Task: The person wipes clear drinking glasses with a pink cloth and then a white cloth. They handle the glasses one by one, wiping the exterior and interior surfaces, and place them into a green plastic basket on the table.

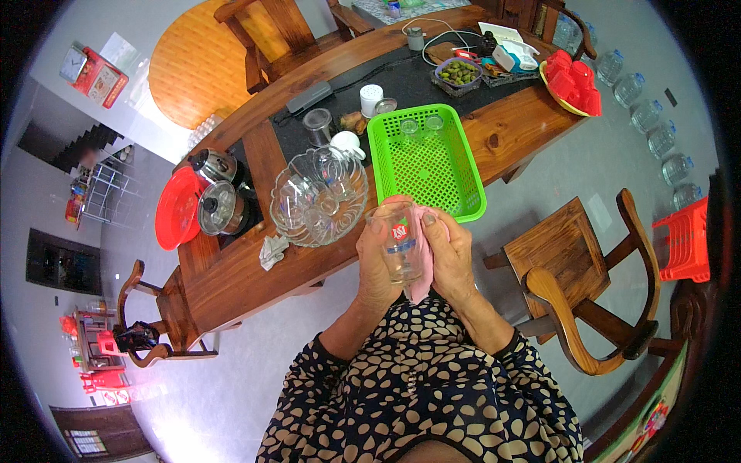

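My left hand (pixel 375 260) grips a clear glass cup (pixel 405 260) with a red and blue printed mark, held up in front of my body. A pink cloth (pixel 426 272) is in my right hand (pixel 452 252), pressed against the cup's right side. Just beyond my hands lies a green plastic basket (pixel 476 194) with two small clear glasses (pixel 433 122) at its far end. Left of it, a scalloped glass bowl (pixel 356 217) holds several clear glass cups. A crumpled white cloth (pixel 273 252) rests on the table's near edge.
On the wooden table (pixel 243 289) stand a steel kettle (pixel 214 165), a lidded pot (pixel 221 211), a red tray (pixel 173 214), a white canister (pixel 371 99), a bowl of green fruit (pixel 458 73) and a plate of red cups (pixel 573 87). Wooden chairs (pixel 558 254) flank it.
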Demonstrator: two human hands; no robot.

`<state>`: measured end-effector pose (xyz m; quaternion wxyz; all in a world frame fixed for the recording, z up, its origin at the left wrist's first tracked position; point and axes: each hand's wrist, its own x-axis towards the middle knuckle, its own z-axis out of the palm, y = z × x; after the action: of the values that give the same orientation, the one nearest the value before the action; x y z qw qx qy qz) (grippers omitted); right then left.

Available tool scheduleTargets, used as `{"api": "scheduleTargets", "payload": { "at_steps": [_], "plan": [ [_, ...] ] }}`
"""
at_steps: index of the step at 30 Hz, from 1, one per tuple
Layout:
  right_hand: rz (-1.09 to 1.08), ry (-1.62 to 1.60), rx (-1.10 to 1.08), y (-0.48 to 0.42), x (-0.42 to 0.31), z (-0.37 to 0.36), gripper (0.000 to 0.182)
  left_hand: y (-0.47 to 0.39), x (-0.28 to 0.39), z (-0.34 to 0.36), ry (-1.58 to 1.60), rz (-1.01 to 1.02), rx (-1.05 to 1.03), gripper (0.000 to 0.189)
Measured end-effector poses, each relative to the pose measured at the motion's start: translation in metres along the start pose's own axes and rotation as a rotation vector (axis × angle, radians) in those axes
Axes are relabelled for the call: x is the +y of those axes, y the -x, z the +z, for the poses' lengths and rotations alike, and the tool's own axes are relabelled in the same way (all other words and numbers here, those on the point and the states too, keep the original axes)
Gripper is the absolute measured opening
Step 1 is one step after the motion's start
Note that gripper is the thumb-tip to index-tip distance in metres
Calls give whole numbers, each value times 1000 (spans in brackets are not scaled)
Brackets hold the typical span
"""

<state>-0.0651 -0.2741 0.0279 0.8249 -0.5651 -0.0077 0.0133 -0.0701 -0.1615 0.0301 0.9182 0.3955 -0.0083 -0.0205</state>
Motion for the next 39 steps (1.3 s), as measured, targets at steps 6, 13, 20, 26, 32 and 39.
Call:
{"api": "scheduleTargets", "payload": {
  "at_steps": [6, 13, 20, 26, 32, 39],
  "plan": [
    [277, -264, -127, -1, 0, -3, 31, -4, -6, -1, -16, 23, 46, 55],
    [239, -105, -94, 16, 9, -1, 35, -14, -1, 3, -4, -42, 210, 52],
    [-400, 468, 1, 28, 4, 9, 40, -19, -2, 3, 16, 97, 377, 40],
    [-387, 348, 124, 4, 0, -3, 36, -8, 23, 17, -66, -10, 113, 29],
    [-343, 262, 64, 3, -4, -3, 37, -2, 28, 6, -40, -131, 70, 39],
    [-642, 565, 14, 16, 2, 5, 51, -5, 20, 9, 154, -82, 158, 31]
  ]
}}
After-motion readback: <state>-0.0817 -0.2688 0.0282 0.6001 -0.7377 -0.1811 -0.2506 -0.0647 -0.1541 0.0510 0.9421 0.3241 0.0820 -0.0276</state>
